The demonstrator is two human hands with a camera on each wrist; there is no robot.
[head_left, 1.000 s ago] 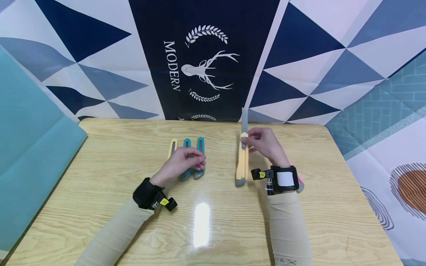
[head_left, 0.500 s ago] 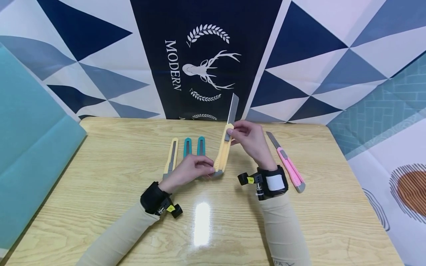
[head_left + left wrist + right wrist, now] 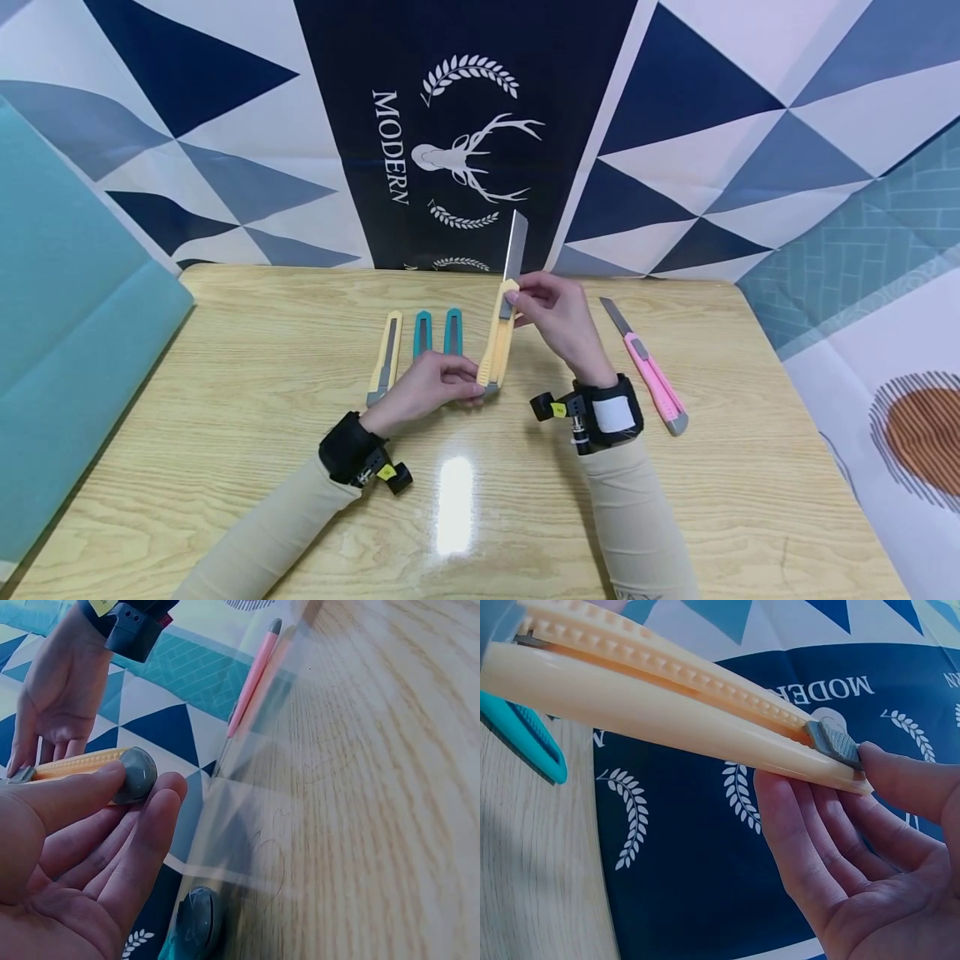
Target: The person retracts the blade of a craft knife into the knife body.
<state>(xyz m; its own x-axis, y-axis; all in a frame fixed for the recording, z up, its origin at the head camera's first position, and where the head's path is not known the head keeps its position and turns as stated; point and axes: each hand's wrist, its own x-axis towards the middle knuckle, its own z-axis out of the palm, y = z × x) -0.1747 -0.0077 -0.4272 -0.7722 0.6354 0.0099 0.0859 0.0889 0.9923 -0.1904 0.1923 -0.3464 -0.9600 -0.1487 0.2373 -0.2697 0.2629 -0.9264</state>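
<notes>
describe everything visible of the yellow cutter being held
The yellow cutter looks plastic, with ridges along its slot, a grey slider, a grey end cap and an extended, metallic-looking blade. It is held up above the table, slanted, with the blade pointing upward. The right hand pinches it by the slider; the left hand holds the end cap.

Table (image 3: 750,517): pale wood grain, glossy, far corners rounded; bright oblong reflection (image 3: 454,506) at near middle.
Backdrop (image 3: 675,108), beyond far edge: triangles in white, navy and grey-blue, either side of a dark panel (image 3: 457,112) bearing a white deer head (image 3: 442,158), laurel sprays (image 3: 470,62) and lettering (image 3: 390,146), "MODERN", set sideways.
Left: plain teal sheet (image 3: 75,350), creased.
Right: teal brick pattern (image 3: 862,233); below, white ground (image 3: 840,392) with brown oval (image 3: 926,437), black-lined surround.
</notes>
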